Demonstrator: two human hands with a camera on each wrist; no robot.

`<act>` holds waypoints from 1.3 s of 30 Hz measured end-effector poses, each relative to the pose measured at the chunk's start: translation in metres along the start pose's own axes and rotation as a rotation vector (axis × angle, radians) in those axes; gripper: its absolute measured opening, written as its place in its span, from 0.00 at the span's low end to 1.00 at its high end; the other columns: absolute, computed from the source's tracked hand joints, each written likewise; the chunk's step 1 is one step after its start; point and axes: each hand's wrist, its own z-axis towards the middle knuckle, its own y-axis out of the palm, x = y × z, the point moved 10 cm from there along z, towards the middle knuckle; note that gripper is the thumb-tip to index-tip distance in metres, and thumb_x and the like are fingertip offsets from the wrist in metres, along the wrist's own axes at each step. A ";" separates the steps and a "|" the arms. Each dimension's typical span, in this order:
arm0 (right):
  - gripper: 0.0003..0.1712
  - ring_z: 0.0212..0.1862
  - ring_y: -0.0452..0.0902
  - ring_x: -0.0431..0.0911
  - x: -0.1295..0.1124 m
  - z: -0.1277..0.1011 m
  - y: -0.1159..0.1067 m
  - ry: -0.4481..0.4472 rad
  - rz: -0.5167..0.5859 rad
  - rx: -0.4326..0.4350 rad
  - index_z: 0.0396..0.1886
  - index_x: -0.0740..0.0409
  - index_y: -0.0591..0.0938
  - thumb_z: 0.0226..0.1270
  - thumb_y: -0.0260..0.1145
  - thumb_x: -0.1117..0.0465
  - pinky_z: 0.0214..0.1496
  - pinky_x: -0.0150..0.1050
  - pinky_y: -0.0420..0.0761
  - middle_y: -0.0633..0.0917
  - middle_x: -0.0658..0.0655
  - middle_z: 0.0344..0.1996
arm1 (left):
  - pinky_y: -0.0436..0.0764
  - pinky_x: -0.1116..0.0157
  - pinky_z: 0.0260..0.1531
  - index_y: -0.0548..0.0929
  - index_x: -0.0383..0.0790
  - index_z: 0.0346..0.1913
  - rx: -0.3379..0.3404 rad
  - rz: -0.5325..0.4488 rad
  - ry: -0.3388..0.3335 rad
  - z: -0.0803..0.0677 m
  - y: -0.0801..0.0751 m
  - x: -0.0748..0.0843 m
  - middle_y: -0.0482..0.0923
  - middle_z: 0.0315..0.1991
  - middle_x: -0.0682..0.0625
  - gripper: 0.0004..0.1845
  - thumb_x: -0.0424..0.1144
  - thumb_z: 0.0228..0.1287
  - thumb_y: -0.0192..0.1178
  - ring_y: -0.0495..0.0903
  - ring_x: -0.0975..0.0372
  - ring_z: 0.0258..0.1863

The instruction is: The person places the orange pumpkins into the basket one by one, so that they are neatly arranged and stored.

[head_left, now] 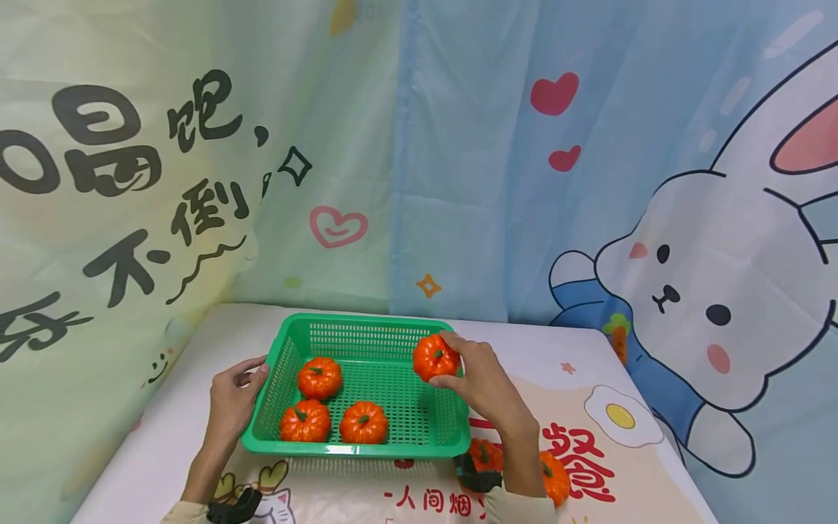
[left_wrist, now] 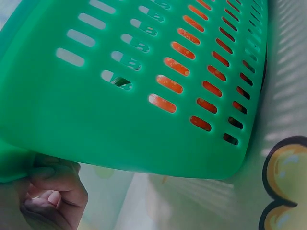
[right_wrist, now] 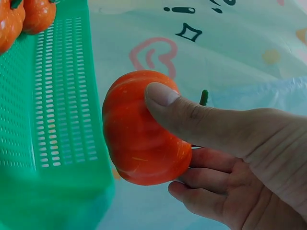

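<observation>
A green plastic basket (head_left: 353, 449) sits on the table with three small orange pumpkins (head_left: 319, 378) inside, toward its left and front. My right hand (head_left: 458, 364) holds a fourth pumpkin (head_left: 434, 356) over the basket's right side. In the right wrist view the thumb (right_wrist: 182, 112) presses on that pumpkin (right_wrist: 136, 139) and the fingers curl beneath it, beside the basket wall (right_wrist: 53, 120). My left hand (head_left: 255, 372) grips the basket's left rim. Seen from the left wrist, its fingers (left_wrist: 53, 191) curl under the slotted wall (left_wrist: 120, 120).
Two more orange pumpkins (head_left: 486, 455) (head_left: 555, 477) lie on the printed tablecloth by my right forearm, in front of the basket's right corner. Cartoon-printed curtains hang close behind and to the left. The table edge runs along the right.
</observation>
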 end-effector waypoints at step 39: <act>0.28 0.44 0.82 0.44 -0.044 0.052 0.066 -0.207 -0.074 -0.183 0.59 0.58 0.88 0.60 0.86 0.59 0.49 0.41 0.86 0.91 0.51 0.44 | 0.86 0.70 0.26 0.85 0.27 0.66 -0.017 -0.027 0.002 0.003 0.001 -0.003 0.90 0.41 0.30 0.19 0.37 0.83 0.60 0.85 0.70 0.24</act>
